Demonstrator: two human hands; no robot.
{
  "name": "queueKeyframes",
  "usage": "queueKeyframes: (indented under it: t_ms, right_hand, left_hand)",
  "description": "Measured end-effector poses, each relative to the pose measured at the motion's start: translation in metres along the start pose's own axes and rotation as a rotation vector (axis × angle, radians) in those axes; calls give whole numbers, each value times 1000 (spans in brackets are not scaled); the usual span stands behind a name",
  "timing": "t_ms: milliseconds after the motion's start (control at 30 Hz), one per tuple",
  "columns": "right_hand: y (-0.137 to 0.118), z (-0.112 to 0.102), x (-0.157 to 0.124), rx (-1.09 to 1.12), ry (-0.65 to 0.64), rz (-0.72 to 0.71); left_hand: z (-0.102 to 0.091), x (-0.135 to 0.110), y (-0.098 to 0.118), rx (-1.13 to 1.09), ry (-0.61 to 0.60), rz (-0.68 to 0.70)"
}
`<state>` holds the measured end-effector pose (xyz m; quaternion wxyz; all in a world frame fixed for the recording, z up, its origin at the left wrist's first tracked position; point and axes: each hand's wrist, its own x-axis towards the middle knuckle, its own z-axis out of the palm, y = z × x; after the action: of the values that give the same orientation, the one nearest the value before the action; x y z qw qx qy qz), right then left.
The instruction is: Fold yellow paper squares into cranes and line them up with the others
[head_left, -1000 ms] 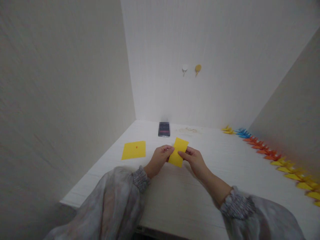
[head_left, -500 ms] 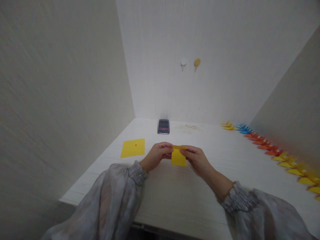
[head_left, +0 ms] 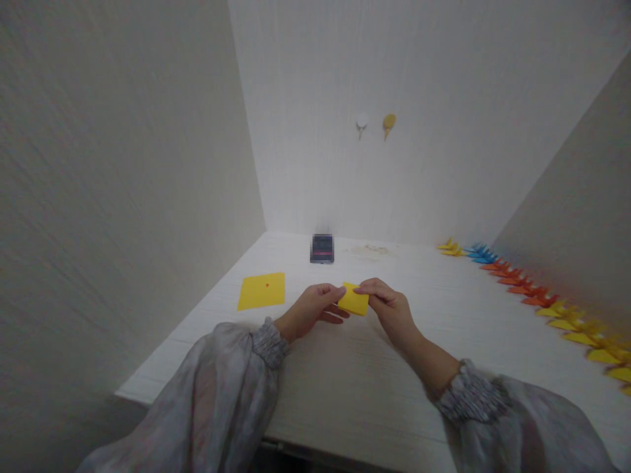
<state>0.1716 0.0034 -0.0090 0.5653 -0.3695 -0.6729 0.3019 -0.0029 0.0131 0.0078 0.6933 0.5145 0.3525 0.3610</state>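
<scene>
Both of my hands hold a small folded yellow paper [head_left: 353,300] just above the white table [head_left: 345,374]. My left hand [head_left: 315,307] pinches its left edge with thumb and fingers. My right hand [head_left: 389,307] grips its right side, fingers curled over the top. The paper is folded to a small rectangle between them. Further left, a flat yellow square sheet [head_left: 261,291] with a small red dot lies on the table.
A dark phone-like device [head_left: 322,249] lies near the back wall. Several folded paper figures, yellow, blue, orange [head_left: 513,281] and yellow again, line the right side of the table. Two small hooks [head_left: 375,125] hang on the back wall. Walls close in left and right.
The yellow paper was a taller piece held upright a second ago; it has been folded down and is now a smaller, flatter rectangle held lower between my hands.
</scene>
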Motion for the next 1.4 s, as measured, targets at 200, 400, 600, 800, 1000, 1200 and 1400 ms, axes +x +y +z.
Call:
queueKeyframes:
  t_ms: [200, 400, 600, 800, 1000, 1200, 1400]
  right_hand:
    - [-2, -1, 0, -4, -8, 31]
    - [-10, 7, 2, 87, -64, 305]
    - [-7, 10, 3, 93, -69, 353]
    - [-6, 7, 2, 69, 13, 262]
    - [-8, 10, 0, 66, 62, 217]
    - [-7, 9, 1, 52, 94, 205]
    - [-10, 9, 1, 49, 93, 192]
  left_hand:
    - [-4, 6, -5, 104, 130, 9]
    - [-8, 10, -10, 352, 151, 128]
    - [-6, 8, -11, 374, 127, 284]
    - [0, 5, -10, 189, 165, 364]
    - [1, 4, -9, 266, 205, 410]
    - [1, 3, -9, 290, 220, 436]
    - [2, 0, -5, 343, 241, 454]
